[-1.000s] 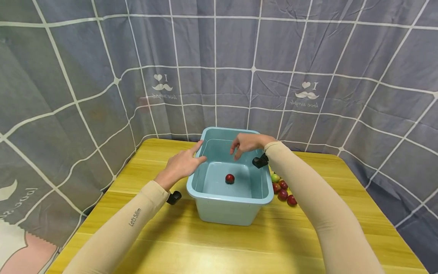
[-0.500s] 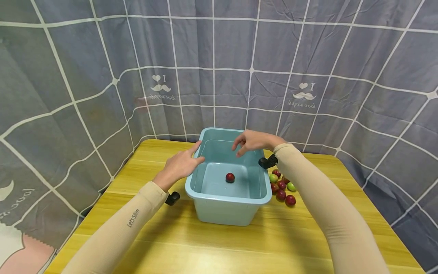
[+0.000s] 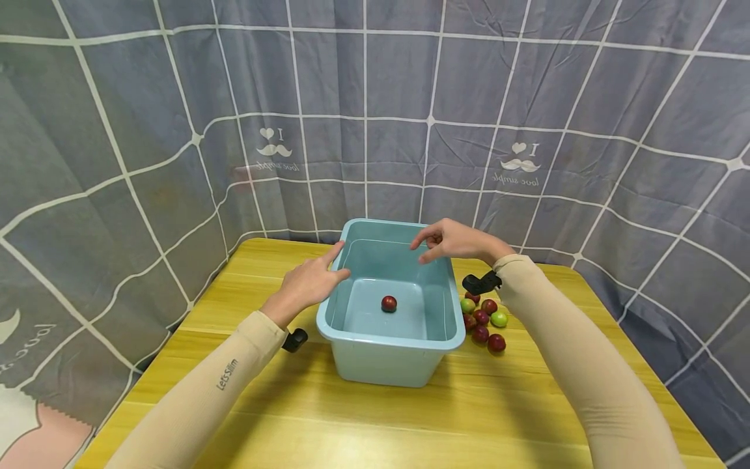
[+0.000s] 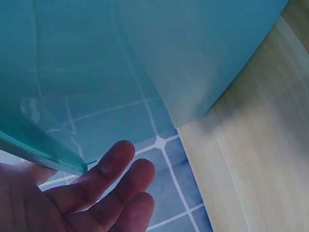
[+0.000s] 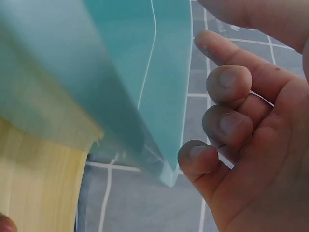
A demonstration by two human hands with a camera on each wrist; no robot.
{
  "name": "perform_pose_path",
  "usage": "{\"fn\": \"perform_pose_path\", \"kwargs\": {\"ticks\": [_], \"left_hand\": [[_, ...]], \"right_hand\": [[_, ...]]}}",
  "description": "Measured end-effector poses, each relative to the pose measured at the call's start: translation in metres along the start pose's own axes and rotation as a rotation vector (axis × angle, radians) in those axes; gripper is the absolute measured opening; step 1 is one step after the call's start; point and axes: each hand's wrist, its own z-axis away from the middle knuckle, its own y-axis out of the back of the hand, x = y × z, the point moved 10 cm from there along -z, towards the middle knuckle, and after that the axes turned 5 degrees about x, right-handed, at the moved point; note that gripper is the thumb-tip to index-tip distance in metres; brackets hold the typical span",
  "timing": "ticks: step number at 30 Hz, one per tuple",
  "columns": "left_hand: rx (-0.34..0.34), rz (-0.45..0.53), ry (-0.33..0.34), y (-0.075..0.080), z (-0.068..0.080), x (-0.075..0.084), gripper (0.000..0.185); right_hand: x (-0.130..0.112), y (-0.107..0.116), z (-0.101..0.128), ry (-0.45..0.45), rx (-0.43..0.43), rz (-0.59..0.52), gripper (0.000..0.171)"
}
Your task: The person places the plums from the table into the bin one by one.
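1. Drawing back from above the blue tub [image 3: 391, 339], the right hand [image 3: 454, 240] had moved over the last second from the middle of the basin toward its 2 o'clock corner, and it hung there above the rim without touching it.
2. Its fingers were loosely curled and held nothing; the right wrist view showed the bent fingertips [image 5: 227, 79] beside the tub's edge [image 5: 164, 111], with no fruit between them.
3. The left hand [image 3: 309, 281] had hardly moved: it lay at 10 o'clock of the tub, fingers straight and relaxed, their tips at the rim. The left wrist view showed those fingers [image 4: 113, 186] just beside the tub wall [image 4: 145, 63], grasping nothing.
4. The dark red fruit [image 3: 389, 303] lay alone on the tub floor, near the centre, having drifted only slightly toward 9 o'clock.
5. With the right arm out of the way, more of the fruit pile [image 3: 483, 318] at the tub's 3 o'clock showed on the wooden table [image 3: 363, 423]: several red pieces and two green ones.
6. Judging from this, one fruit seemed already delivered, and the empty right hand was placed nearer the pile.
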Motion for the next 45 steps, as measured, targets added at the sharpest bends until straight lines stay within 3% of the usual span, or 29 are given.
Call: {"fn": "perform_pose_path", "kwargs": {"ticks": [19, 26, 35, 45], "left_hand": [[-0.005, 0.009, -0.004, 0.0, 0.0, 0.001, 0.074], [-0.011, 0.016, -0.018, -0.001, 0.0, 0.003, 0.076], [-0.027, 0.041, -0.024, -0.002, 0.002, 0.001, 0.078], [-0.025, 0.044, -0.033, 0.0, 0.002, 0.002, 0.079]], "right_hand": [[0.035, 0.034, 0.056, -0.048, 0.227, -0.111, 0.035], [0.054, 0.044, 0.079, -0.068, 0.303, -0.197, 0.034], [0.078, 0.047, 0.101, -0.098, 0.353, -0.3, 0.038], [0.114, 0.049, 0.124, -0.136, 0.379, -0.32, 0.043]]}}
